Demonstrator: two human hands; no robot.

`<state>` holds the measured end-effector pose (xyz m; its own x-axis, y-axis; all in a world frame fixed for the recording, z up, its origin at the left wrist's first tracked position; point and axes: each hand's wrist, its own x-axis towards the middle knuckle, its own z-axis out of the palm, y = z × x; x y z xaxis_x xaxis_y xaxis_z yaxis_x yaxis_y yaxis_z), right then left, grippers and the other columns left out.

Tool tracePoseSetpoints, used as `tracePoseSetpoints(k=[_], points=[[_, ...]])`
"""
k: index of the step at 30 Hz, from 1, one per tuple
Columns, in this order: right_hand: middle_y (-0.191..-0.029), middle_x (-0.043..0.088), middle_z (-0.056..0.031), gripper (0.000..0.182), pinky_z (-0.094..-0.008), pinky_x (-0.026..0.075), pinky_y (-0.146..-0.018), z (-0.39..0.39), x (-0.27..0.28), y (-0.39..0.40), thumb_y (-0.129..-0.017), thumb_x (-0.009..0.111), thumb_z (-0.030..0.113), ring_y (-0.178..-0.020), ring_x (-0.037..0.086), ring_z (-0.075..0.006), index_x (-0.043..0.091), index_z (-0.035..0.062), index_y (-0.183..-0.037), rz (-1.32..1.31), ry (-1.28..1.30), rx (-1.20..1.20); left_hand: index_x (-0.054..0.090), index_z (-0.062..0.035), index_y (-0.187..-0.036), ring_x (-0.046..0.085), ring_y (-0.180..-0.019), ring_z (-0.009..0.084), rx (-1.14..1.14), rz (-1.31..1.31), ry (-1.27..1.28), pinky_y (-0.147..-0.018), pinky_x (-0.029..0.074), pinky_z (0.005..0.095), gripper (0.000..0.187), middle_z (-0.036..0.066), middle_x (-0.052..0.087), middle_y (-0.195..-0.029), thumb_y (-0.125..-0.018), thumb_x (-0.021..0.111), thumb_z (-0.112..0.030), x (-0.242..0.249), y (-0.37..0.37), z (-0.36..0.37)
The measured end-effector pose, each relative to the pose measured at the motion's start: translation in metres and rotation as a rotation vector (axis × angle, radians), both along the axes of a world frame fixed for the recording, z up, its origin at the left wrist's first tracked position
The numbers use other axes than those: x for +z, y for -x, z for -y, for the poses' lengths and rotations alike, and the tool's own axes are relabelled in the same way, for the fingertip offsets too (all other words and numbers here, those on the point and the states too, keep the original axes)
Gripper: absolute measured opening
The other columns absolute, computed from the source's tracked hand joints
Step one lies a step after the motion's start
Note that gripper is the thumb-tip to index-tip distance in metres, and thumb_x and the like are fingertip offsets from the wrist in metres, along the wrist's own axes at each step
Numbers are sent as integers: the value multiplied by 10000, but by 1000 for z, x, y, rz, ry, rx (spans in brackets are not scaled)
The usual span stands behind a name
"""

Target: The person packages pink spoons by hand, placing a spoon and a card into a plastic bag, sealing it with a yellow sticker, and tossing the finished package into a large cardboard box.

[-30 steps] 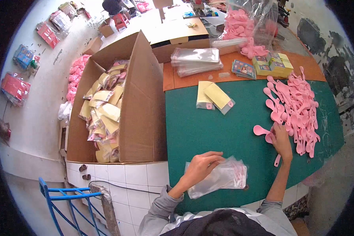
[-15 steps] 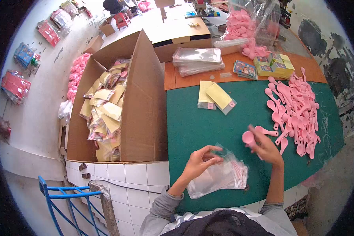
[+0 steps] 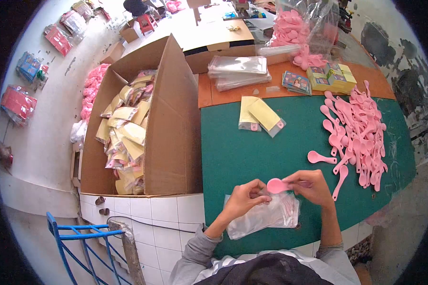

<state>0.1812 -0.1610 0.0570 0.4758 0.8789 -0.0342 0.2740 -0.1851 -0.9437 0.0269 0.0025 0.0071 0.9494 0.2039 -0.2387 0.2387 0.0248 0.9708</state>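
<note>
My right hand [image 3: 310,186] pinches the handle of a pink spoon [image 3: 276,185], with the round bowl pointing left. Close to that bowl, my left hand [image 3: 245,199] has its thumb and fingers drawn together at the upper edge of a clear plastic bag; its fingertips partly hide the grip. Beneath both hands lies a stack of clear plastic bags [image 3: 261,220] on the green table top [image 3: 266,159]. A large pile of pink spoons [image 3: 359,137] spreads over the right side, and one loose spoon [image 3: 321,157] lies just beyond my right hand.
Two filled packets with yellow cards [image 3: 265,117] lie further back. On the orange strip are bag bundles [image 3: 238,71], picture cards [image 3: 296,83] and yellow card stacks [image 3: 332,80]. A tall cardboard box [image 3: 173,123] of packets stands left, near a blue metal rack [image 3: 83,232].
My right hand has brought the spoon left and down, up to my left hand. The left fingers have closed together more, and the bag edge that stuck up there has lowered.
</note>
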Motion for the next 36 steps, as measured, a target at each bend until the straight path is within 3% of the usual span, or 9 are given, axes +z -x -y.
tracePoseSetpoints(k=[11, 14, 18, 23, 26, 30, 33, 36], points=[[-815, 688, -83, 175, -258, 509, -634, 1, 1, -4, -726, 673, 44, -700, 657, -149, 693, 36, -900, 133, -13, 152, 556, 5, -1027, 652, -797, 122, -51, -80, 86, -685, 524, 253, 294, 97, 681, -841, -784, 692, -88, 4, -1, -2], [-801, 686, -84, 176, -262, 498, -609, 2, -1, -4, -724, 676, 45, -670, 647, -150, 695, 42, -899, 133, -27, 163, 556, 6, -1047, 651, -780, 123, -81, 59, -8, -678, 519, 254, 318, 96, 681, -838, -780, 697, -92, -5, 1, 2], [-790, 681, -83, 183, -266, 490, -595, 1, -2, -1, -722, 677, 48, -647, 636, -159, 697, 50, -904, 147, -59, 179, 562, -2, -1074, 650, -786, 126, -151, 14, -7, -701, 518, 262, 344, 91, 680, -863, -771, 701, -87, 5, -2, 3], [-791, 676, -89, 188, -266, 490, -599, 5, -3, -7, -729, 673, 63, -642, 636, -177, 693, 56, -916, 138, -15, 272, 569, -27, -1098, 643, -814, 119, -136, -66, -12, -739, 518, 268, 366, 78, 677, -909, -762, 705, -79, 7, -2, -1], [-765, 667, -92, 205, -267, 492, -606, 6, -5, -6, -726, 678, 74, -640, 637, -180, 685, 57, -930, 150, 19, 341, 568, -33, -1099, 637, -819, 115, -133, 39, -130, -746, 516, 270, 352, 81, 676, -911, -775, 695, -82, -4, -1, 7], [-755, 653, -86, 241, -267, 499, -620, 7, -1, -6, -729, 684, 79, -641, 633, -164, 663, 48, -967, 122, 164, 443, 562, -20, -1102, 632, -831, 110, -155, 70, -70, -758, 513, 273, 337, 84, 675, -915, -794, 680, -90, 7, -4, 12], [-786, 643, -76, 250, -263, 505, -625, 4, 3, -5, -742, 681, 72, -649, 622, -125, 645, 36, -987, 111, -65, 183, 554, -14, -1112, 630, -829, 107, -97, 92, -20, -761, 511, 273, 338, 85, 675, -916, -807, 671, -103, 2, -3, 9], [-831, 642, -72, 273, -267, 509, -645, 7, -10, -6, -747, 681, 68, -700, 614, -104, 632, 35, -1014, -376, -90, -32, 543, -16, -1135, 628, -831, 103, -50, 90, 43, -760, 509, 270, 341, 85, 675, -922, -827, 653, -113, 14, -5, 5]])
